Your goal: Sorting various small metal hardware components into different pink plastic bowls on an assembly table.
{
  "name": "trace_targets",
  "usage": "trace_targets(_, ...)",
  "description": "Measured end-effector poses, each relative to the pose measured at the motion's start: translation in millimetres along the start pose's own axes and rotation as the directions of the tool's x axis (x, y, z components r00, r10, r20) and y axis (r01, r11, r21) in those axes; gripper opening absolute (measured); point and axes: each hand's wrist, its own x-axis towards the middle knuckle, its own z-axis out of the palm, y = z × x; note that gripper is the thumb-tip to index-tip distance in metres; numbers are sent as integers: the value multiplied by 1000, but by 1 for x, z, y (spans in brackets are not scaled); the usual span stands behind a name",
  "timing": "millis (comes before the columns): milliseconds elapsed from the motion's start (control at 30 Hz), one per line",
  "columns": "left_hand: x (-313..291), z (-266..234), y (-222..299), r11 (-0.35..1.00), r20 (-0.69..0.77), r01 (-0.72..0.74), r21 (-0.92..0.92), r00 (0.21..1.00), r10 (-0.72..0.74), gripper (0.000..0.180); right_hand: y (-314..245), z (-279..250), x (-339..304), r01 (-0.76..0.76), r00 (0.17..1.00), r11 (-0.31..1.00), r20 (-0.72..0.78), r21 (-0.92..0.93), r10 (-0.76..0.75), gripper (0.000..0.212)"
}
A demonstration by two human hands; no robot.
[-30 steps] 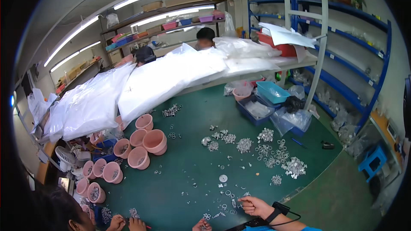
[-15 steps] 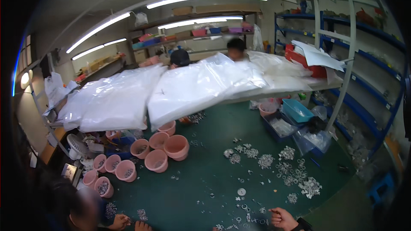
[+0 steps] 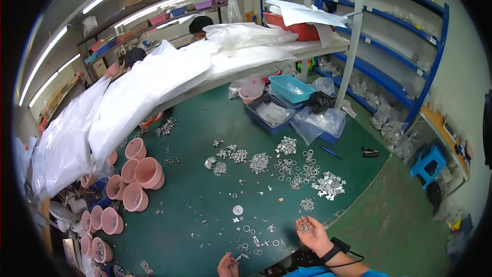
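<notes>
My right hand (image 3: 313, 238) is turned palm up near the table's front edge, fingers curled around a little heap of small silver metal pieces (image 3: 306, 228). My left hand (image 3: 228, 266) is at the bottom of the view, its fingers pinched on a small silver metal piece (image 3: 234, 263) whose exact shape I cannot make out. Loose metal rings (image 3: 246, 229) and other small parts lie on the green table just beyond and between both hands. A round silver disc (image 3: 238, 210) lies a little farther off. Past my right hand sits a small pile of tiny parts (image 3: 307, 204).
Larger piles of metal parts (image 3: 329, 186) spread over the table's right half. Pink pots (image 3: 149, 173) cluster on the left. Blue bins and a turquoise basin (image 3: 291, 90) stand at the back. A shelf (image 3: 241, 72) with plastic bags overhangs the far side. A blue stool (image 3: 428, 166) is right.
The view has swung to the right. My right hand has turned from a closed fist to palm up, showing the pieces in it. My left hand has come further into view.
</notes>
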Motion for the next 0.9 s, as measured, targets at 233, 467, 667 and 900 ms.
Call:
trace_targets(233, 8, 74, -31, 984, 164, 164, -63, 975, -152, 21, -73, -15, 20, -233, 972, 934, 22, 270, 236, 29)
trace_targets(467, 33, 166, -71, 917, 360, 399, -7, 856, -370, 24, -152, -10, 32, -226, 948, 965, 256, 131, 188, 47)
trace_targets(667, 71, 222, -116, 899, 343, 436, 35, 840, -420, 41, -194, -31, 64, -317, 878, 946, 400, 73, 263, 37)
trace_targets(900, 99, 240, -163, 953, 57, 293, -75, 955, -290, 34, -189, -8, 61, -237, 949, 947, 156, -214, 273, 47)
